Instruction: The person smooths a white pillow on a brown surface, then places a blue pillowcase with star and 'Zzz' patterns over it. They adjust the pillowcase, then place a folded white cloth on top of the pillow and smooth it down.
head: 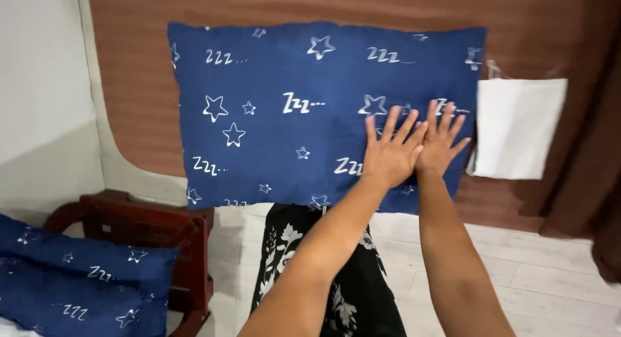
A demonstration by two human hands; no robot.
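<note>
Head view shows a dark blue pillow [291, 110] with white stars and sleepy letter marks on it. It is up in front of the brown wall [129, 85], above the person's lap. Its long side runs left to right, and its flat face points at the camera. The top edge sits level.

Both hands press flat on the right part of the pillow. The left hand [390, 152] has its fingers spread wide and pointing up. The right hand [440, 140] is just beside it, touching it, with fingers spread wide too. Neither hand holds anything.

A white bag [517, 127] hangs on the right, just beside the pillow's edge. Near the lower left, a second blue cushion [77, 282] lies by a dark red wooden chair [152, 224]. A black floral skirt [349, 285] shows below the arms.
</note>
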